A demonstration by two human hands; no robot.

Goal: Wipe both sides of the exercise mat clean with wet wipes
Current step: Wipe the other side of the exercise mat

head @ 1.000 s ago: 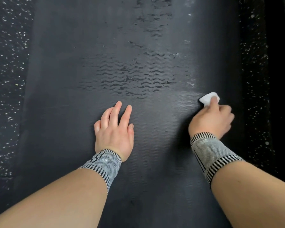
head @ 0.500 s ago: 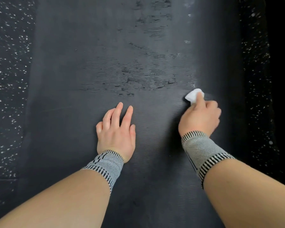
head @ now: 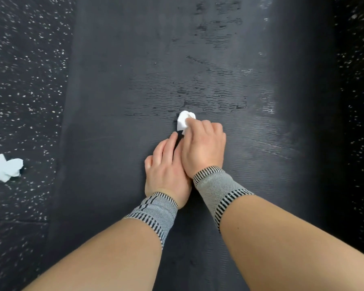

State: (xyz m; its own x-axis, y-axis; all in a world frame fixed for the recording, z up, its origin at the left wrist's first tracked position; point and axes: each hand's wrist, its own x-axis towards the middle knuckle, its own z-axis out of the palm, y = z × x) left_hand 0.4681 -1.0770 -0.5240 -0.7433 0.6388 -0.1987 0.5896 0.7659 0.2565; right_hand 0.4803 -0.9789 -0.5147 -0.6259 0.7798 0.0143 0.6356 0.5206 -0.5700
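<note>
Writing: none readable.
Mat (head: 118, 80): dark, ribbed, wet streaks.
Right hand (head: 202, 148): clutching balled wet wipe (head: 184, 120), overlapping left.
Left hand (head: 166, 169): flat, pressing mat.

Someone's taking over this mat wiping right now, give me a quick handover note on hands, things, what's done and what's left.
Right hand pinches a balled wet wipe and presses it on the mat, mid-width.
Left hand lies flat on the mat, partly under the right.
A crumpled wipe lies on the speckled floor, left of the mat.
Done: wet streaks show ahead and to the right.
Left: the rest of this face, then the other side.
</note>
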